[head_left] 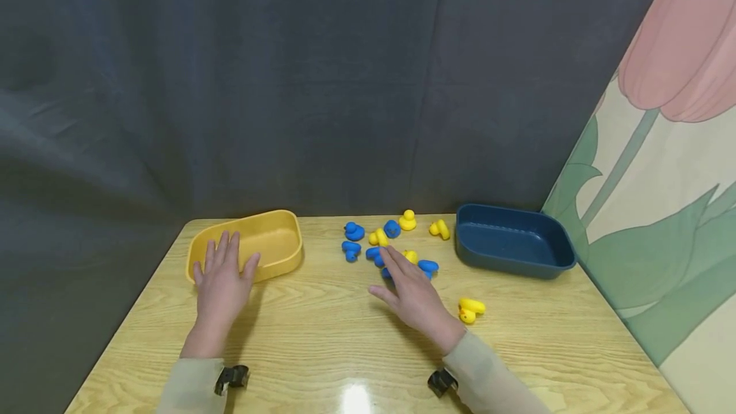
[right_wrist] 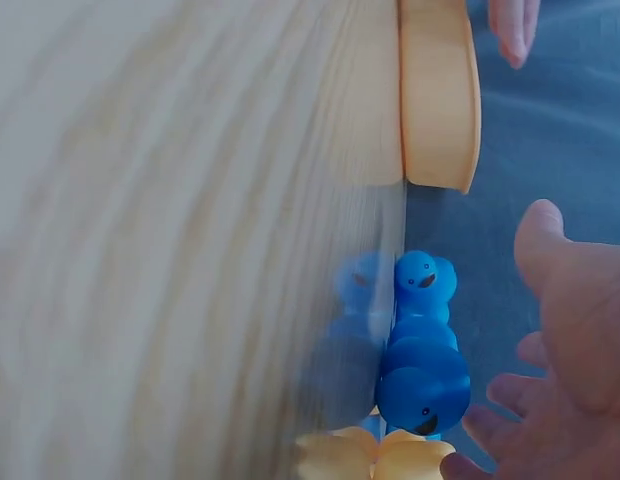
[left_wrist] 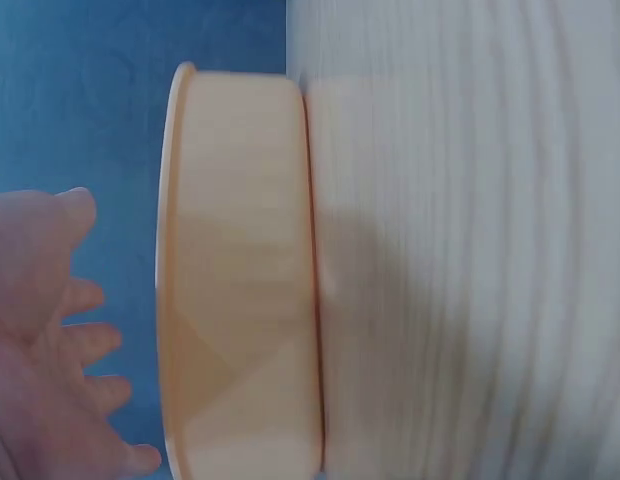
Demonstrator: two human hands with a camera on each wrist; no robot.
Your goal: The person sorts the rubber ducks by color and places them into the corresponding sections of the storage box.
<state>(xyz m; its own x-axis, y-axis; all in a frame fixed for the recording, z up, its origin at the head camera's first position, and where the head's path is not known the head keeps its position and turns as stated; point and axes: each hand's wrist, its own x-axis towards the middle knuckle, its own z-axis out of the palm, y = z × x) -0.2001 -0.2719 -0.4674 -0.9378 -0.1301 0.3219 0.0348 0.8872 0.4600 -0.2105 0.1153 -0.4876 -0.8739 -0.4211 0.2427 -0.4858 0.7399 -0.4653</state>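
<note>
In the head view my left hand is spread above the near rim of the yellow bin, holding nothing. The left wrist view shows its fingers stretched out beside the bin wall. My right hand reaches over the group of rubber ducks, fingers extended and thumb apart. It partly hides a blue duck and a yellow duck. Another blue duck lies close to the right fingertips in the right wrist view. One yellow duck lies apart, right of that hand.
A dark blue bin stands at the table's back right. Several more ducks, such as a blue duck and a yellow duck, lie between the bins. A dark curtain hangs behind the wooden table; a flower-patterned wall borders the right.
</note>
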